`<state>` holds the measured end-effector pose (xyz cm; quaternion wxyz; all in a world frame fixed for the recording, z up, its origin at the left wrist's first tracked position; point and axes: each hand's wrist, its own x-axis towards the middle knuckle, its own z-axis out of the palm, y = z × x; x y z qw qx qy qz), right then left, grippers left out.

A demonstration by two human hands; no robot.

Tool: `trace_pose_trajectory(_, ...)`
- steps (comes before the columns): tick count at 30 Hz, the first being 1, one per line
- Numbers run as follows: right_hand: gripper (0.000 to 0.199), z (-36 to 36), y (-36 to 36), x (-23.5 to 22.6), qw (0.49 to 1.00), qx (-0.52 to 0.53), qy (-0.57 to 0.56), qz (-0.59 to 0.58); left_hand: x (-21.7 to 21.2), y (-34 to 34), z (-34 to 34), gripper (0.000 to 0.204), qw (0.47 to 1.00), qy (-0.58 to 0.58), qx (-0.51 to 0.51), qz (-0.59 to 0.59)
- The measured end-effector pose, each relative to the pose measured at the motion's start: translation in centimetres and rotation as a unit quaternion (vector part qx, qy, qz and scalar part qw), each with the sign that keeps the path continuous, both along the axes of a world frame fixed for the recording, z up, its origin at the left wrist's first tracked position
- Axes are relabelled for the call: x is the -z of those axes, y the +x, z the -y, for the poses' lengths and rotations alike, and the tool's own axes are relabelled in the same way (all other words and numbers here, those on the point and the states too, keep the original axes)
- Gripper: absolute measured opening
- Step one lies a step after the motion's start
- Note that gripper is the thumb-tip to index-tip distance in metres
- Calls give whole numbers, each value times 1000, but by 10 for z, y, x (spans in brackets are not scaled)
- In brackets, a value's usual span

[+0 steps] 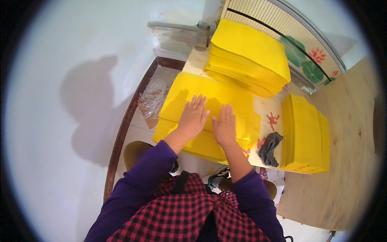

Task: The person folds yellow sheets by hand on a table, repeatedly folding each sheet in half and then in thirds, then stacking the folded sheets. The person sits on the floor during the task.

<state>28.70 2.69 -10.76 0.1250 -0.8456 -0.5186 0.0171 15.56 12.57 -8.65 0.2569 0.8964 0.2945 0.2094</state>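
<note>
Head view: left hand (192, 117) and right hand (224, 125) both flat, fingers spread, palms pressing the yellow sheet stack (189, 94) at frame centre on the worktop (266, 111). Tall yellow pile (250, 56) at 1 o'clock, another yellow pile (306, 133) at 3 o'clock. Grey cloth (270, 148) lies between, beside red scraps (273, 119).

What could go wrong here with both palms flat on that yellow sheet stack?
1. The yellow paper stack under the left hand and right hand looks fanned and overhangs the table's near edge; pressing could slide sheets off.
2. The tall stack behind leans unevenly and might slump onto the work.
3. Small red strips and the grey cloth lie close by and could catch between sheets.
</note>
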Motion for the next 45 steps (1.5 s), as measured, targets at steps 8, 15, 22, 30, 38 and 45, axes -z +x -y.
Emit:
trace_pose_trajectory(8,64,-23,-30,20,995,-62,-45,71,34,29,0,64,995,-76,52,50)
trace_pose_trajectory(15,71,6,13,11,997,73,-40,-1,42,9,-9,62,983,125,-15,-135)
trace_pose_trajectory(22,75,18,31,17,995,95,-26,-8,37,-21,-34,62,971,117,-96,-187)
trace_pose_trajectory(30,61,29,60,-2,993,48,40,-101,37,-29,-40,61,963,120,-113,-215)
trace_pose_trajectory(38,21,136,80,-48,976,58,134,-161,36,-29,-38,60,959,118,-115,-231)
trace_pose_trajectory(45,20,145,53,-34,996,1,88,-30,36,-29,-41,60,962,117,-111,-220)
